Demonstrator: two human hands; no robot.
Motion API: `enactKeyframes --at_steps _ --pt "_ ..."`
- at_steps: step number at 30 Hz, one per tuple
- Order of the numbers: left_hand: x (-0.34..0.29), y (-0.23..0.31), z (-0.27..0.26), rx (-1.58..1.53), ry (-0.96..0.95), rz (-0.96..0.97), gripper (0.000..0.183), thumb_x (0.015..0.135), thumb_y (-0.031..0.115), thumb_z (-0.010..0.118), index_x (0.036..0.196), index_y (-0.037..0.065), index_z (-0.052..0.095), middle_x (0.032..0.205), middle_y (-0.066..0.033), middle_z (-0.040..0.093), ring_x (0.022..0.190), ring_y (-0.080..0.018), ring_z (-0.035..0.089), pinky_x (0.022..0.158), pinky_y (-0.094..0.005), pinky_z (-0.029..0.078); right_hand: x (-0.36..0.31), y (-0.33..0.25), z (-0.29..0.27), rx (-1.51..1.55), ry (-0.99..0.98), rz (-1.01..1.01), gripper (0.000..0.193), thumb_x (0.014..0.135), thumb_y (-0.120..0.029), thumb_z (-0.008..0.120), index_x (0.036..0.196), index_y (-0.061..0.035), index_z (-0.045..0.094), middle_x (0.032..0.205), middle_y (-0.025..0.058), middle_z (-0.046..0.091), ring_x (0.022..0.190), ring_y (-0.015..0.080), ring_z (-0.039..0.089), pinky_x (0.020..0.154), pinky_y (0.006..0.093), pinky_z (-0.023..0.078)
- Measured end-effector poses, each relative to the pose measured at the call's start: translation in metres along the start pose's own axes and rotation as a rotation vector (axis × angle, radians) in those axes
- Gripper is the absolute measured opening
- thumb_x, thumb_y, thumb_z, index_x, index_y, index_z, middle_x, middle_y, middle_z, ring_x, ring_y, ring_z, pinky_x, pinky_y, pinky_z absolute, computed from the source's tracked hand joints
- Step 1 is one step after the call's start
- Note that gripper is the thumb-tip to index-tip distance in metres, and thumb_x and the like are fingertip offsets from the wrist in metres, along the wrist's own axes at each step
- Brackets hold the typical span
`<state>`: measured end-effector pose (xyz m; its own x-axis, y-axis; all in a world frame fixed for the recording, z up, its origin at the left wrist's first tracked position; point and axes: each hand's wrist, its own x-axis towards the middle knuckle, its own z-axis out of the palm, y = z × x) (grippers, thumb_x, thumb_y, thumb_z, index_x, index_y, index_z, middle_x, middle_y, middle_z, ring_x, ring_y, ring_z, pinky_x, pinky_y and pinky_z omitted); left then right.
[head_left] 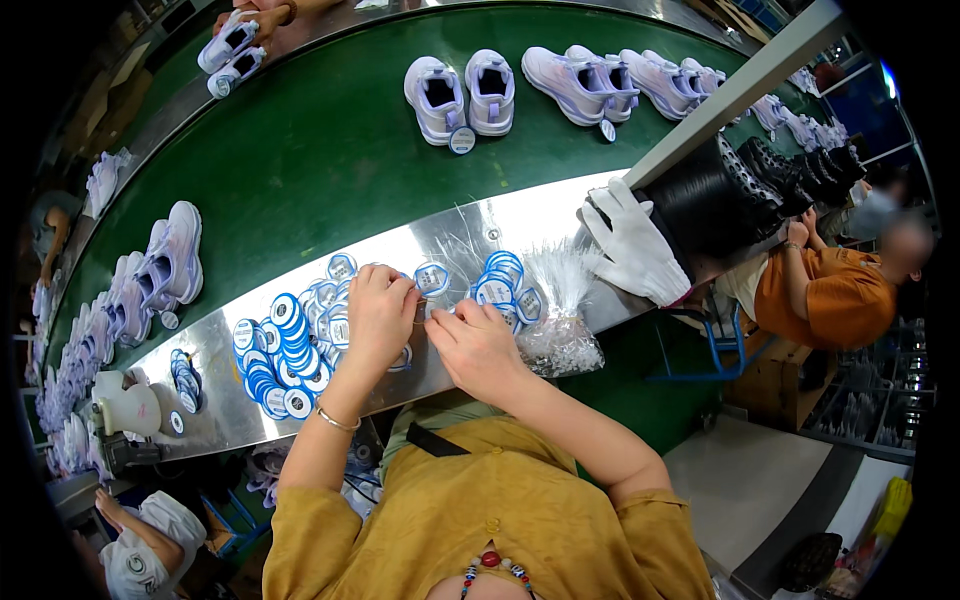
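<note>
My left hand (382, 315) and my right hand (474, 346) are close together over the metal ledge, fingertips pinched. What they pinch is too fine to make out. A single round blue-and-white hang tag (432, 279) is just beyond the fingertips; I cannot tell if it is held. Left of and partly behind my left hand spreads a heap of the same tags (290, 355). A smaller pile of tags (500, 285) lies beyond my right hand. Beside that pile, a bundle of clear plastic tag fasteners (562, 325) fans out.
A white glove (635, 243) lies to the right, beside black boots (745, 185). Across the green belt (300, 190) stand pale lilac sneakers (437, 98), some tagged. More sneakers (170, 258) line the left. A slanted post (745, 90) rises at right. Co-workers sit on both sides.
</note>
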<state>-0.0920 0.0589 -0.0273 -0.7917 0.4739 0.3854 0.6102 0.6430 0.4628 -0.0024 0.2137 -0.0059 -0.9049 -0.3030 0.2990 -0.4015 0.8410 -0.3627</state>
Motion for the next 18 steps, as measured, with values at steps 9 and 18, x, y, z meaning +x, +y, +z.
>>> enactKeyframes --at_steps 9,18 --pt "0.007 -0.003 0.004 0.084 -0.069 -0.014 0.029 0.066 0.017 0.077 0.089 0.002 0.065 0.092 -0.0098 0.057 0.091 -0.0286 0.051 0.076 -0.0397 0.04 -0.005 0.016 0.013 -0.078 0.028 -0.063 0.028 0.074 -0.018 0.067 0.098 -0.0054 0.063 0.121 0.0182 0.053 0.121 0.0352 0.044 0.097 0.0508 0.035" --pt "0.02 -0.003 0.006 0.042 -0.141 -0.017 0.038 0.066 0.017 0.079 0.096 0.001 0.063 0.097 -0.0118 0.056 0.093 -0.0296 0.05 0.079 -0.0394 0.041 0.001 0.037 0.025 -0.097 0.08 -0.005 0.028 0.078 -0.01 0.058 0.099 0.0071 0.057 0.118 0.0252 0.052 0.12 0.0386 0.045 0.104 0.0507 0.034"
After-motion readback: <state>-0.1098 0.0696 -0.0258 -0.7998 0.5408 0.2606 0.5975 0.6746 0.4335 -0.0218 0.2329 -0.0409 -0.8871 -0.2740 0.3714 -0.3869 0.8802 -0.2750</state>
